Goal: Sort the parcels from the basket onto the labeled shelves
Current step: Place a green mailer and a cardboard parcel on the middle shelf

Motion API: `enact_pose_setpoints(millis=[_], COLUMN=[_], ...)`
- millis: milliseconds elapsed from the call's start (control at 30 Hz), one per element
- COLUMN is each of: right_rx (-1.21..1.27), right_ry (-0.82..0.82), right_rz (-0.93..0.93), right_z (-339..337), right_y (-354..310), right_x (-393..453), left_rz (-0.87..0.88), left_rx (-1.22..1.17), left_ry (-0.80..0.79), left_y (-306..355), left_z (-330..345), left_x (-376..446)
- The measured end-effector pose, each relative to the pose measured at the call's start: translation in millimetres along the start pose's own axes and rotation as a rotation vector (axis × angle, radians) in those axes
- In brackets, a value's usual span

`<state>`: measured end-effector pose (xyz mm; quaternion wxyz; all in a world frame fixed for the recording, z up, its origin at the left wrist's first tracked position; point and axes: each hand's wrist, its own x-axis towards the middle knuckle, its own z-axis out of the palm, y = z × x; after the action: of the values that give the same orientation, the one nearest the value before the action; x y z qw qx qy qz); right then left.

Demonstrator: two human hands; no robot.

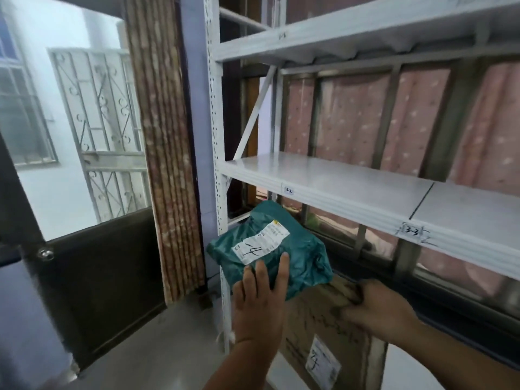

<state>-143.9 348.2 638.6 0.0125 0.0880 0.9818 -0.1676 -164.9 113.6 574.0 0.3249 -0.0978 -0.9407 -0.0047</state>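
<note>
A teal plastic parcel (304,257) with a white label marked with a handwritten 4 lies under the middle shelf, at the rack's left end. My left hand (260,302) lies on its near edge with straight fingers. Below it is a brown cardboard parcel (318,327) with a white label, also marked 4. My right hand (377,308) grips the cardboard's upper right edge, fingers curled round it. The white metal shelf rack (337,190) has small tags reading 3-2 and 3-3 on the middle shelf's front edge. The basket is out of view.
The rack's perforated white upright (218,136) stands at the left. A window with bars and a pink curtain (416,119) is behind the rack. A dark door with glass (92,266) and a patterned curtain (166,136) are on the left.
</note>
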Motion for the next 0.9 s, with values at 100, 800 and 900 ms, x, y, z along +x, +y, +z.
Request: enact_pose_setpoints(millis=[100, 800, 900], right_rx=[-0.059, -0.181, -0.138], right_ry=[0.074, 0.107, 0.078], right_rz=[-0.015, 0.107, 0.156], right_z=[-10, -43, -49], right_y=[7, 93, 109], right_x=[-3, -19, -23], left_rz=[0.016, 0.07, 0.04], left_rx=[0.053, 0.049, 0.003], left_ry=[0.037, 0.315, 0.327], left_y=[0, 17, 26], left_z=[-6, -30, -37], left_x=[11, 44, 51])
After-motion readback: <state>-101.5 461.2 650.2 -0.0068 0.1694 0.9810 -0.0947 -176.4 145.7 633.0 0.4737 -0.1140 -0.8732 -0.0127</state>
